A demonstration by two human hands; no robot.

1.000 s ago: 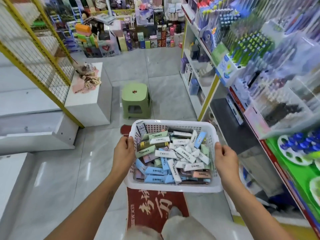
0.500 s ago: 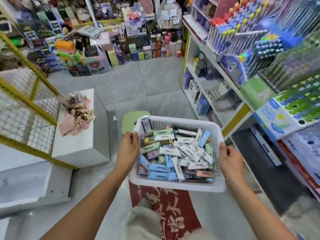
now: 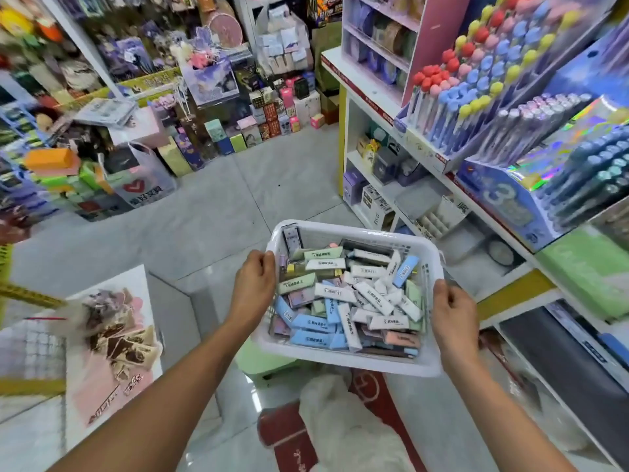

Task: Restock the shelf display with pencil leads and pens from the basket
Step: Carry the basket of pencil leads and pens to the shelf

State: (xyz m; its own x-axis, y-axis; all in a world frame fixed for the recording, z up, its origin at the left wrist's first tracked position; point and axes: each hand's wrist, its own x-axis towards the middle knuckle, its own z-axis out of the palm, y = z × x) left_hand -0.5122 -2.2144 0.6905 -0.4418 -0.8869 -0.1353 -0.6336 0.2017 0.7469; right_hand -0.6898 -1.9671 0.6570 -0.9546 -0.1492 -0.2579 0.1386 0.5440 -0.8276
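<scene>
— White basket [image 3: 343,361]: where?
— Held in the aisle beside the shelf [image 3: 439,155], full of lead boxes [image 3: 335,291].
— Fingers?
— Left hand [image 3: 253,284] and right hand [image 3: 454,315] grip its side rims.

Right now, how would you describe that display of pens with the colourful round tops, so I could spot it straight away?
Look at the shelf unit on the right of the aisle, above the white basket held in both hands. On its upper shelf stands a slanted display of pens beside a pink case. Unlike the darker pens lower right, these have round tops in red, pink, blue and yellow.
</scene>
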